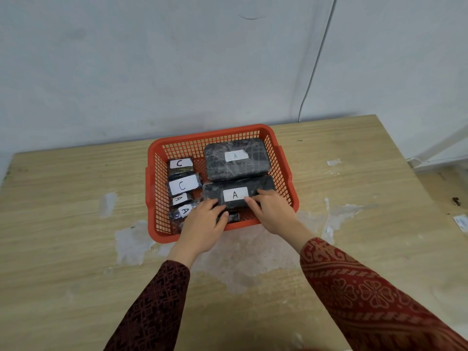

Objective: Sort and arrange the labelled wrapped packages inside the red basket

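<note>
- Pale wood-grain laminate covers the table (76,188), worn through to grey patches near its front middle and right of the basket; a light blue-grey wall (177,59) rises behind the back edge, with a thin cable (316,64) running down it towards the back right corner.
- The red basket (283,158), a plastic lattice tub, sits in the middle of the table towards the back edge.
- Along the basket's left wall runs a column of small dark wrapped packages: a C package (180,165) at the back, a larger C package (183,185) in front of it, then two small A packages (179,198) (182,212) nearer the front wall.
- The left hand (202,228) reaches over the front wall, fingers curled on the left end of the long A package (263,184).
- A broad A package (236,158) fills the back right corner.
- The right hand (272,211) clasps the long package's right end, fingers closed over its top.
</note>
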Tool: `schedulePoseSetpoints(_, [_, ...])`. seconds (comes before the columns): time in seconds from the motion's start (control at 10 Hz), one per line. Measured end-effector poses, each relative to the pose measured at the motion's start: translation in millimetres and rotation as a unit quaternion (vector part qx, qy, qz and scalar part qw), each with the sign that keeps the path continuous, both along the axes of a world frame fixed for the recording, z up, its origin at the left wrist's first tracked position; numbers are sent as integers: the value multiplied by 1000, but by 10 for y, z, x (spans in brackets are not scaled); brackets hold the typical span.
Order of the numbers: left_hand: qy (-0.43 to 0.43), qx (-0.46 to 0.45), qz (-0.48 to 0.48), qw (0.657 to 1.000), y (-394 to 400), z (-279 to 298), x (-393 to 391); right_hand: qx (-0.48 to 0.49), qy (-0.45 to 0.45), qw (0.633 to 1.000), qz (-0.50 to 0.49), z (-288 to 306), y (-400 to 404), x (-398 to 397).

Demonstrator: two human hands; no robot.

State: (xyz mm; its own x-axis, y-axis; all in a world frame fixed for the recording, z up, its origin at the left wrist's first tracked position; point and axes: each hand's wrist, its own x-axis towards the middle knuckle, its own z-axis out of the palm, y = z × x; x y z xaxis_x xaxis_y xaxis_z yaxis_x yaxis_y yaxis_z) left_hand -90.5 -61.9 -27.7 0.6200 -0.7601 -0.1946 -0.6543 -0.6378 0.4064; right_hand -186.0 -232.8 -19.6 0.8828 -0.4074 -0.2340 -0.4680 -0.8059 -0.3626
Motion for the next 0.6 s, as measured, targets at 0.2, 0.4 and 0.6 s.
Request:
schedulePoseSetpoints(0.2, [23, 48, 10, 999, -44, -48, 50, 2, 105, 992, 64, 47, -36, 51])
schedulePoseSetpoints(0.4, [67, 63, 25, 995, -91, -5, 84, 15, 181, 979, 97, 127, -25, 69])
schedulePoseSetpoints(0.6, [174, -6, 26, 984, 57, 172, 143, -9, 220, 969, 114, 355, -92, 163])
